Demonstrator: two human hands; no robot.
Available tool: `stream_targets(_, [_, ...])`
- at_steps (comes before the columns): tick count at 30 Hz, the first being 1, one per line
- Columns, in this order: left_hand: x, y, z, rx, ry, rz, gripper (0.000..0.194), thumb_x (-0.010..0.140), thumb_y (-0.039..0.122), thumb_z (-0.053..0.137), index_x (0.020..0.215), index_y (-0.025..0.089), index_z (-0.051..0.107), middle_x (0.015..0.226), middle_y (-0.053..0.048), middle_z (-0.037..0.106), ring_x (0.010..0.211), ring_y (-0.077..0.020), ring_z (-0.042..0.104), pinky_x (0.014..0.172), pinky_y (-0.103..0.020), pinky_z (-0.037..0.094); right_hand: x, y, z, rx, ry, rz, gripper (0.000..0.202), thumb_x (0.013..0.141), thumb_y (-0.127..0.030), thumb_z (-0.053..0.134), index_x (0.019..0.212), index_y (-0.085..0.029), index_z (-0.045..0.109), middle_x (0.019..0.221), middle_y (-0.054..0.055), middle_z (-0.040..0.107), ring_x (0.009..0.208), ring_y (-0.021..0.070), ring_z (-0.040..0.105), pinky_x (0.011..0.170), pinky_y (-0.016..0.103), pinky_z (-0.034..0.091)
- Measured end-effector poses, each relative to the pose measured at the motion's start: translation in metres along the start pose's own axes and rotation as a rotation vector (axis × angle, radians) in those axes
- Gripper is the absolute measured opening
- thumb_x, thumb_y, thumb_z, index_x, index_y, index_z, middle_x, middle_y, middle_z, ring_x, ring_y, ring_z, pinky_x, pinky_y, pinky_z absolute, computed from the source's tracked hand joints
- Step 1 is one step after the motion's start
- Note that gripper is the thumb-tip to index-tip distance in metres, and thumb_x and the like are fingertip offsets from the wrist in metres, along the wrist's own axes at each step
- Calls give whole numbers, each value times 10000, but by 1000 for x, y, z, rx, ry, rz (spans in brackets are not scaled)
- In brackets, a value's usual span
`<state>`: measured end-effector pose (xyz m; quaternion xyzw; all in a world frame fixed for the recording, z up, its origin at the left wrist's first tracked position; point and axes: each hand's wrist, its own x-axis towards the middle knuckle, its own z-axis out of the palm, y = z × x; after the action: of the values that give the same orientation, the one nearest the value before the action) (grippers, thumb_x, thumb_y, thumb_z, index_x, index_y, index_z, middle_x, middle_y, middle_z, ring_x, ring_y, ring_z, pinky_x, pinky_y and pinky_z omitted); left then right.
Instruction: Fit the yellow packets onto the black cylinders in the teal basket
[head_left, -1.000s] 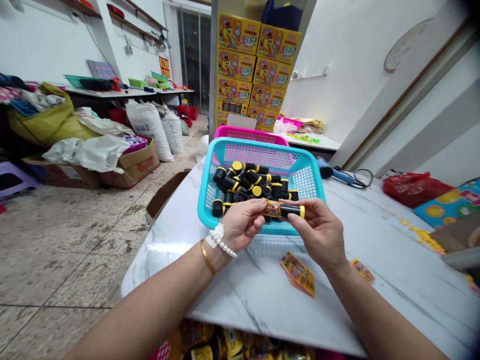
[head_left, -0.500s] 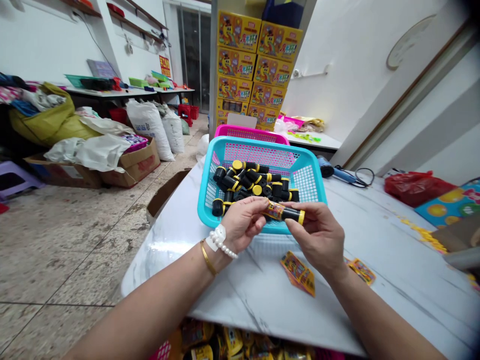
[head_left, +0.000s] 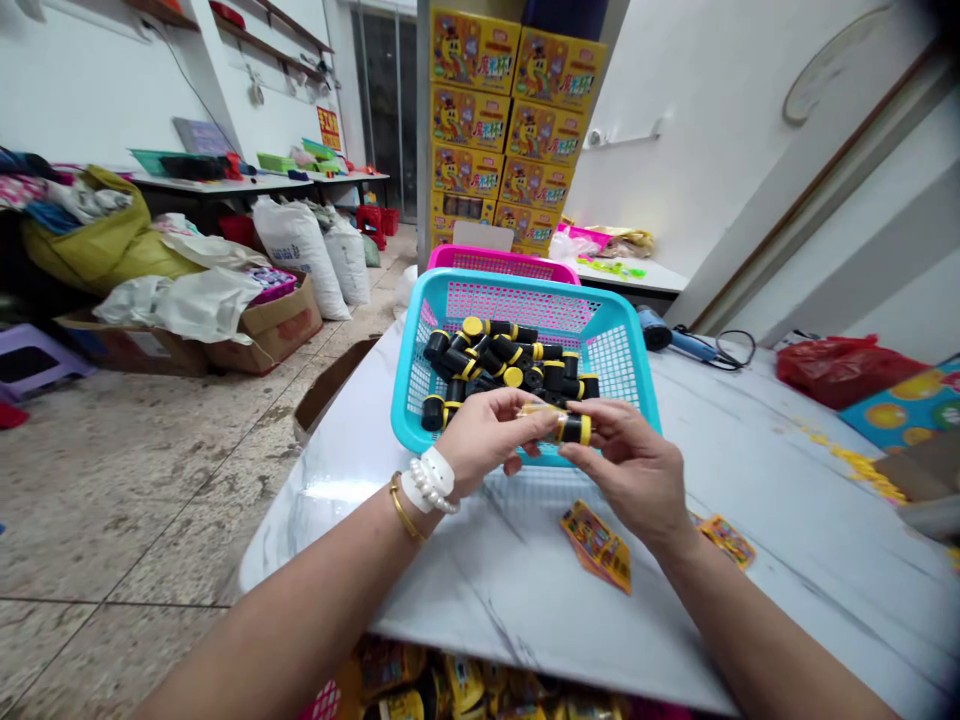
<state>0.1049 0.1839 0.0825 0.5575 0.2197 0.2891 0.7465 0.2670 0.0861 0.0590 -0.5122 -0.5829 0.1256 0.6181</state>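
Note:
Over the near edge of a turquoise basket (head_left: 405,400), both my hands meet around a small black cylinder (head_left: 574,429) with a yellow band at its right end. My left hand (head_left: 491,435) is closed on a printed yellow sleeve (head_left: 534,410), which is blurred and partly under the thumb. How far the sleeve covers the cylinder I cannot tell. The thumb and fingers of my right hand (head_left: 637,465) pinch the cylinder's yellow end. Several similar cylinders (head_left: 512,377) lie jumbled in the basket. Flat printed sleeves (head_left: 598,545) lie stacked on the white table (head_left: 450,580) below my hands.
Another small pile of sleeves (head_left: 726,541) lies beyond my right forearm. A pink basket (head_left: 502,262) stands behind the turquoise one. Below the table's front edge are several wrapped pieces (head_left: 465,680). A blue corded tool (head_left: 694,345) and a red bag (head_left: 847,370) are at the right.
The cylinder and my right hand have shifted slightly left, closer to my left hand. My left thumb now covers more of the printed sleeve, and less of the cylinder shows.

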Motion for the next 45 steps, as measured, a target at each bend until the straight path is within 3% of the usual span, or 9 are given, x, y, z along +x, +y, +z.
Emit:
stream_targets(3, [2,-2,-1,16,20,-2,397,659,401,829,845,101,646,723,-24,627,570,-87,552,421,-185,395,1,0,-3,-30,-126,20,363,811,-241,745,1167,-296,700,1115,57,593,968,187,652,768,306,615])
stream_targets(7, [3,-7,1,58,-15,41,347,660,324,831,868,101,665,768,-30,658,611,-88,582,520,-212,463,0,-2,-9,-179,-122,-69,474,818,-189,734,1268,-297,627,1030,37,675,851,168,681,779,335,611])
stream_targets(11, [1,-11,3,54,-87,91,364,670,318,822,938,121,674,841,-40,676,656,-107,608,561,-239,497,1,-6,-12,-409,-111,-430,439,787,-90,726,1181,-270,657,1022,53,708,894,204,679,821,388,584])
stream_targets(15, [-2,-7,4,125,-98,81,360,691,344,802,957,134,679,761,-23,662,581,-93,566,494,-213,445,6,-9,-16,-556,-132,-712,429,724,-58,736,1121,-208,677,1290,152,627,1160,317,596,947,494,521])
stream_targets(20, [-2,1,4,202,166,178,232,748,355,734,784,140,655,628,12,617,531,-75,526,495,-189,411,5,-8,-20,-531,-141,-659,262,687,-79,720,915,-199,669,1298,145,639,1123,330,607,930,520,511])
stream_targets(23, [-2,0,4,318,219,269,205,768,346,708,767,147,662,629,10,627,526,-86,537,515,-209,436,2,-8,-17,-508,-183,-662,203,689,-67,700,821,-205,629,1223,127,686,1044,306,638,879,493,527])
stream_targets(29, [-6,-4,4,724,327,659,144,776,167,678,894,192,757,794,-17,682,687,-108,612,682,-232,499,-1,-9,-11,-464,-191,-599,161,718,-78,681,769,-208,601,1191,122,704,984,280,649,838,477,529])
stream_targets(36, [-6,-6,1,855,268,830,136,841,176,644,899,194,766,809,-25,645,684,-90,605,650,-205,501,-1,-10,-11,-436,-200,-599,148,717,-80,680,748,-200,599,1146,128,725,917,257,675,823,461,534])
stream_targets(45, [-8,-5,0,1040,169,840,158,888,239,599,850,206,749,867,-34,626,707,-99,595,651,-221,479,-3,-13,-12,-352,-188,-470,128,752,-105,657,726,-212,591,982,83,768,834,236,689,771,412,553])
